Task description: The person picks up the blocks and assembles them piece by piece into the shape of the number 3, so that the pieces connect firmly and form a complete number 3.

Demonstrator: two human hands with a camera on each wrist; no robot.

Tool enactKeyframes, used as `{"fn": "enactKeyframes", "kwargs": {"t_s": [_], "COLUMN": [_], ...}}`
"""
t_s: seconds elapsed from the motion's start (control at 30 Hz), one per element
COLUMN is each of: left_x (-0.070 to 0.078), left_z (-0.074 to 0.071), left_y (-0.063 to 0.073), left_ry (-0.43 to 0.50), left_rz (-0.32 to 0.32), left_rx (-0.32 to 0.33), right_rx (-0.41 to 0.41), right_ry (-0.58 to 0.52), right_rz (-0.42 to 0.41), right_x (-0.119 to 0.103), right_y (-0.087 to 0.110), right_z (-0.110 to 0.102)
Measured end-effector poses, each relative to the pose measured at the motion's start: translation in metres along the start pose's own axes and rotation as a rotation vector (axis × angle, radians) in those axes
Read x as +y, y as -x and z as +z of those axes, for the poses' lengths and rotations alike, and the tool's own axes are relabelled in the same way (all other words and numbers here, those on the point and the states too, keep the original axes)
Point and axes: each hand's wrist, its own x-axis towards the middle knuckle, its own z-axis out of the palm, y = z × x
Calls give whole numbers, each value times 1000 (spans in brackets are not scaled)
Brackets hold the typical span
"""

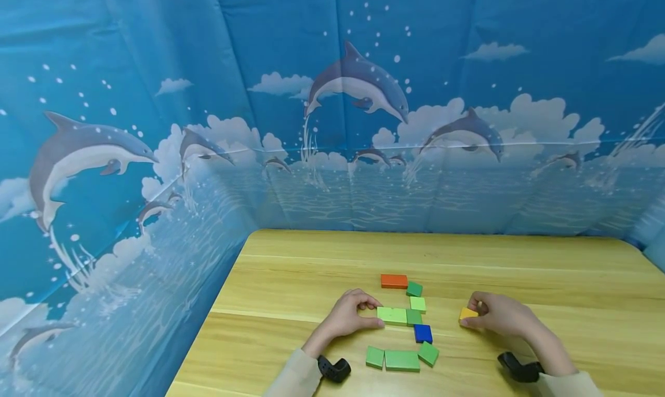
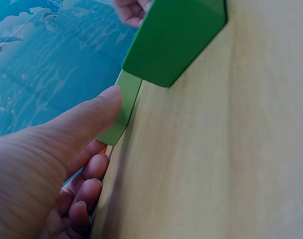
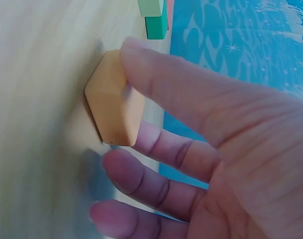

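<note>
My left hand (image 1: 345, 315) is at the left end of a light green block (image 1: 392, 315) on the table, thumb on the near side and index finger on the far side. In the left wrist view the thumb lies along this light green block (image 2: 117, 117), with a darker green block (image 2: 176, 40) looming close to the camera. Off to the right, my right hand (image 1: 501, 314) pinches a small yellow-orange block (image 1: 468, 313) between thumb and index finger. The right wrist view shows that block's (image 3: 111, 102) slanted faces close over the table; the other fingers curl loosely below.
Blocks form a figure on the wooden table (image 1: 291, 258): a red-orange block (image 1: 393, 281) at the top, small green blocks (image 1: 414, 289) down the right side, a blue block (image 1: 423, 333), and a longer green block (image 1: 402, 360) at the bottom. A dolphin-print curtain (image 1: 332, 201) hangs behind.
</note>
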Motion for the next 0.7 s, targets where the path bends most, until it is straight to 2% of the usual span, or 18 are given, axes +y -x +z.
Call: {"fn": "enactKeyframes", "kwargs": {"t_s": [0.47, 0.7], "left_x": [-1, 0], "left_z": [1, 0], "left_y": [-1, -1], "left_ry": [-10, -16], "left_rz": [-1, -8], "left_rx": [-8, -7], "right_rx": [66, 69], "right_ry": [-3, 45], "right_rz": [-11, -19], "right_x": [-8, -15], "right_y": [-62, -71], "right_z": [0, -2]}}
